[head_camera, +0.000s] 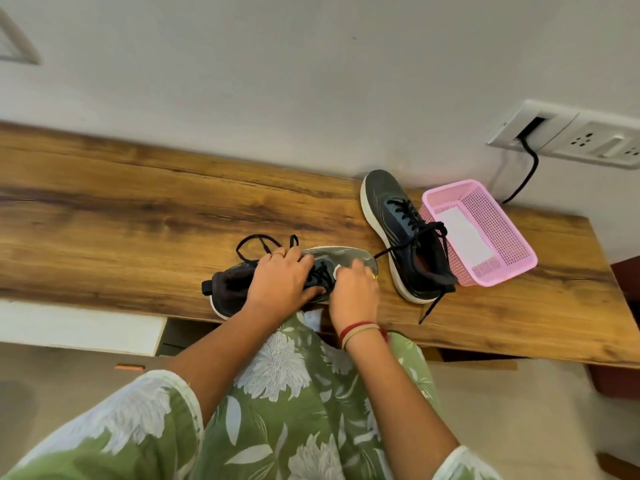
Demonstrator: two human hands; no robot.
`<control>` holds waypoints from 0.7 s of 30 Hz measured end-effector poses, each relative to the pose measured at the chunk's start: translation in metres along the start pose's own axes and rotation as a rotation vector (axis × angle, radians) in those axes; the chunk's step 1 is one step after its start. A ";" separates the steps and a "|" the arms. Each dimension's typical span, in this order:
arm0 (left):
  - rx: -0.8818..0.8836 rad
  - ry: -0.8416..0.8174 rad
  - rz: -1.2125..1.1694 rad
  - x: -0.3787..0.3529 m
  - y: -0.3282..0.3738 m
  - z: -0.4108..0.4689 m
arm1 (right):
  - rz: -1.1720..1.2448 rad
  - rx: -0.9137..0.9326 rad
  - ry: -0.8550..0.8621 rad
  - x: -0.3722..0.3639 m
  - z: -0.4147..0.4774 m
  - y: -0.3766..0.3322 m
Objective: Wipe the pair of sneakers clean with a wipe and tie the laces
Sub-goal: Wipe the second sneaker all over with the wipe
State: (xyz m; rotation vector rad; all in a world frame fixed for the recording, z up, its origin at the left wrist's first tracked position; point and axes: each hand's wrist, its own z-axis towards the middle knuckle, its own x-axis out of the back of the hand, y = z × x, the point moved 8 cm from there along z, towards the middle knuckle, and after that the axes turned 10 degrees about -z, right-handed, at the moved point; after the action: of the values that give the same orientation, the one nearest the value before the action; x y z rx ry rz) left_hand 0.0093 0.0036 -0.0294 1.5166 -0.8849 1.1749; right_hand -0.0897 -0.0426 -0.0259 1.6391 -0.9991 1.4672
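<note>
A dark grey sneaker (228, 289) with a white sole lies on its side near the front edge of the wooden table (121, 216), its black laces looped loose behind it. My left hand (282, 282) grips the sneaker over its tongue and laces. My right hand (355, 289) holds a small white wipe (337, 270) against the sneaker's toe part. The second sneaker (401, 237) stands upright to the right, untied, one lace trailing toward the table's edge.
A pink mesh basket (498, 233) with a white sheet inside stands right of the second sneaker. A wall socket panel (571, 136) with a black cable is behind it. My green floral dress fills the lower view.
</note>
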 end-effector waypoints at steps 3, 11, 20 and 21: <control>0.002 -0.014 0.002 0.000 0.000 -0.001 | -0.020 0.052 -0.034 -0.004 -0.010 0.000; 0.011 -0.030 0.038 -0.001 0.001 -0.003 | 0.267 -0.089 0.119 0.009 0.004 0.027; 0.026 -0.007 0.048 -0.003 0.002 0.000 | 0.093 0.037 -0.026 -0.008 0.001 0.013; 0.033 -0.006 0.048 -0.003 0.001 0.000 | 0.114 0.057 -0.052 -0.009 0.000 0.015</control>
State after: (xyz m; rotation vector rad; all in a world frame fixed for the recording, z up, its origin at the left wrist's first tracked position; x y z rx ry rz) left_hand 0.0074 0.0032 -0.0320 1.5336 -0.9145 1.2248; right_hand -0.1034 -0.0484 -0.0345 1.6927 -1.1044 1.5479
